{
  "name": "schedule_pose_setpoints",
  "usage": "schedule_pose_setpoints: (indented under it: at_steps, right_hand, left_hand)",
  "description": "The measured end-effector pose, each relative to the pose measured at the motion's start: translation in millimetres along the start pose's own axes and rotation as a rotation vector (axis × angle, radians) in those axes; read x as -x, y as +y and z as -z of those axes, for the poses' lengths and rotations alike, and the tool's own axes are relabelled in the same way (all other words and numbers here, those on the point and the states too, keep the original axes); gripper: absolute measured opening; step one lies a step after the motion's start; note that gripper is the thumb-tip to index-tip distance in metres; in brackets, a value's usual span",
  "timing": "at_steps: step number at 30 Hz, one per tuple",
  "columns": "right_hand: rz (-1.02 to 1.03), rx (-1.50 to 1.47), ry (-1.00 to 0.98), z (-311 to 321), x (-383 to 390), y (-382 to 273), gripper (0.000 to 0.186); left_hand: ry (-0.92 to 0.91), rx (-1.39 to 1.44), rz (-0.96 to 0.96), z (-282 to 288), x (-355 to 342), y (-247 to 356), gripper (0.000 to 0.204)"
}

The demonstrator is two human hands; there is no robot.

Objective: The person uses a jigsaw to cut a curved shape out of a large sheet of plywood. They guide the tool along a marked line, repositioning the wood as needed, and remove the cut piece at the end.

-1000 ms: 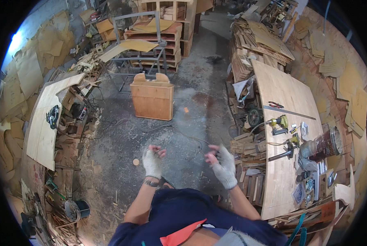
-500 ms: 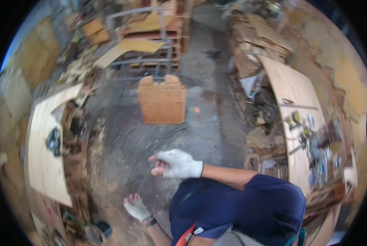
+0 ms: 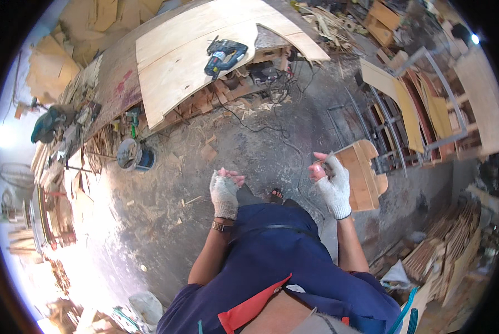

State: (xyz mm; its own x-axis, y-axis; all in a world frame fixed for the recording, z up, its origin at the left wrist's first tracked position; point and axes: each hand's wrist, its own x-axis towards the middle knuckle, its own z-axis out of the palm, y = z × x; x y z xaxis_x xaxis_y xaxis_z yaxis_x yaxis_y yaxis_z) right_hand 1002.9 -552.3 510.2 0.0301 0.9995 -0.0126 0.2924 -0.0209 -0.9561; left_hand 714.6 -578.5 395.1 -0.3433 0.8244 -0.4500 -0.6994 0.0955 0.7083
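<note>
My left hand (image 3: pixel 225 193), in a white fingerless work glove with a watch below it, hovers in front of my waist. Its fingers are loosely bent and hold nothing that I can see. On the other side my right hand (image 3: pixel 335 188), gloved the same way, is raised with fingers apart and nothing visible in them. Behind it, overlapping in view, a brown wooden panel piece (image 3: pixel 358 175) with a notched edge stands on the floor. Farther ahead, a large pale plywood sheet (image 3: pixel 177 61) with a curved cutout lies on the workbench, bearing a blue-and-black jigsaw (image 3: pixel 225 57).
A bucket (image 3: pixel 135 156) stands left of the bench. A dark cable (image 3: pixel 260 129) snakes across the concrete floor among wood scraps. On the right is a grey metal frame (image 3: pixel 455 106) with boards. Stacked wood strips (image 3: pixel 439 250) lie at lower right.
My view has turned left, so the plywood and jigsaw are now ahead and the brown panel piece lies to the right. Both hands have come up in front of me, still without any visible object.
</note>
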Motion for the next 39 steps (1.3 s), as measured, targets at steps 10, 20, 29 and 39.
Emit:
schedule_pose_setpoints:
  at_steps: [10, 20, 29, 39]
  right_hand:
    - [0.165, 0.039, -0.376, -98, -191, -34, 0.034]
    - [0.033, 0.209, -0.477, -207, -317, -68, 0.027]
    - [0.008, 0.389, -0.401, -214, -394, -58, 0.024]
    - [-0.119, 0.625, -0.111, -109, -542, 35, 0.052]
  left_hand:
    - [0.276, 0.127, -0.095, 1, -165, 48, 0.023]
    - [0.206, 0.292, 0.348, -22, -385, 98, 0.085]
    - [0.325, 0.250, 0.512, -33, -489, 75, 0.108]
    - [0.429, 0.404, 0.483, -70, -510, 54, 0.084]
